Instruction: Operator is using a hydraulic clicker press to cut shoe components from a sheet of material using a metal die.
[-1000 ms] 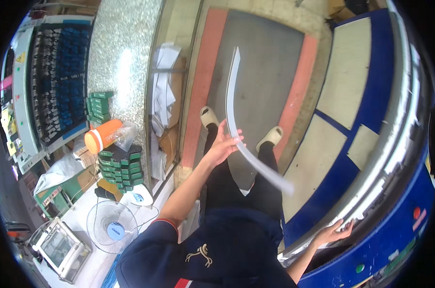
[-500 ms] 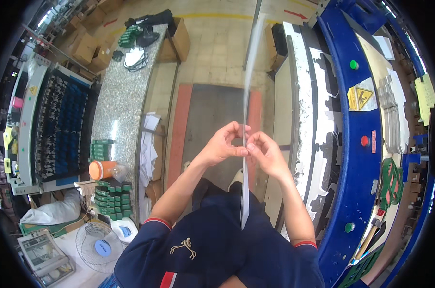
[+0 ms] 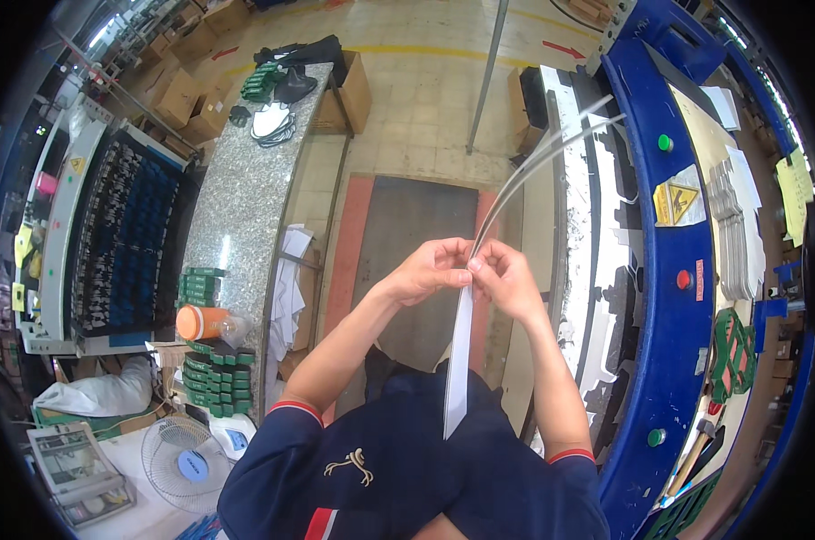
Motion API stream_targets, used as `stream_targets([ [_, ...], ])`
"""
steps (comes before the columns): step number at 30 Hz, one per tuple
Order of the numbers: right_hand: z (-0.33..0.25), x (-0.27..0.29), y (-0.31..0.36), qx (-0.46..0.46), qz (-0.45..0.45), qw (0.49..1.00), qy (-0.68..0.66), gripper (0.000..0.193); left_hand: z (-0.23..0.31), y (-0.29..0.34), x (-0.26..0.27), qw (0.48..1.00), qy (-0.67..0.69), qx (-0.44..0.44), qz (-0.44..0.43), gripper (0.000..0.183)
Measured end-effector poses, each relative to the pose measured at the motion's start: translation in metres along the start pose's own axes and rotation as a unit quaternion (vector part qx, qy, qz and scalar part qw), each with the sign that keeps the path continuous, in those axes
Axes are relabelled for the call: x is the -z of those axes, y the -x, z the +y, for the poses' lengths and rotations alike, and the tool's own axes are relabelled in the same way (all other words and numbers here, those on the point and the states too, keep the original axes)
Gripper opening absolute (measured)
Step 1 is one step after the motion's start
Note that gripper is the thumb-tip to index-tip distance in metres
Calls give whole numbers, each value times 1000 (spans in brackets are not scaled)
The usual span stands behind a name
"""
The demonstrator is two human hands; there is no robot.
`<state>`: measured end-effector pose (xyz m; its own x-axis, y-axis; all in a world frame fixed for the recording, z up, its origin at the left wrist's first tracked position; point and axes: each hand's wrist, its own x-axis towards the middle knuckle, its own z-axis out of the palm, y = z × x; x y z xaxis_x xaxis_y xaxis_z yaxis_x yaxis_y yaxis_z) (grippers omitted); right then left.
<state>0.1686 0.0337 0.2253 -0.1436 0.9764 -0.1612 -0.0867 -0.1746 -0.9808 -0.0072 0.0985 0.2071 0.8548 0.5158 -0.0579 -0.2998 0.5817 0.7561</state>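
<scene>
Far left there's a dark rack full of blue parts (image 3: 124,238), then a long speckled grey stone bench (image 3: 245,193) with stacks of small green boxes (image 3: 211,376) and an orange-capped clear plastic bottle (image 3: 211,321) at the near end, plus a small white desk fan (image 3: 180,461) on the floor below.

Middle of the shot: both hands are up in front of the chest, over a dark grey floor mat (image 3: 418,243). The left hand (image 3: 425,270) and right hand (image 3: 506,281) are fingertip to fingertip, each pinching the same long thin translucent white plastic strip (image 3: 458,351). So both are closed narrow on it, not open. The strip's lower end hangs down to the navy shirt, and the upper part seems to split into two layers that arc up and right toward the big blue curved machine frame (image 3: 668,297).

What could go wrong, imo: that strip is floppy and only held at one spot, so a loose pinch could let it slip, or a sharp bend could kink it. The free top end is also near the machine's edge and could snag there.
</scene>
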Motion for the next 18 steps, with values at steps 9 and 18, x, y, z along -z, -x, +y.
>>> stream_targets([
  [9, -1, 3, 0, -2, -4, 1000, 23, 22, -13, 1, 4, 1000, 10, -5, 18, 58],
  [18, 2, 15, 0, -16, -26, 1000, -8, 23, -13, -4, -2, 999, -23, -1, 49, 57],
])
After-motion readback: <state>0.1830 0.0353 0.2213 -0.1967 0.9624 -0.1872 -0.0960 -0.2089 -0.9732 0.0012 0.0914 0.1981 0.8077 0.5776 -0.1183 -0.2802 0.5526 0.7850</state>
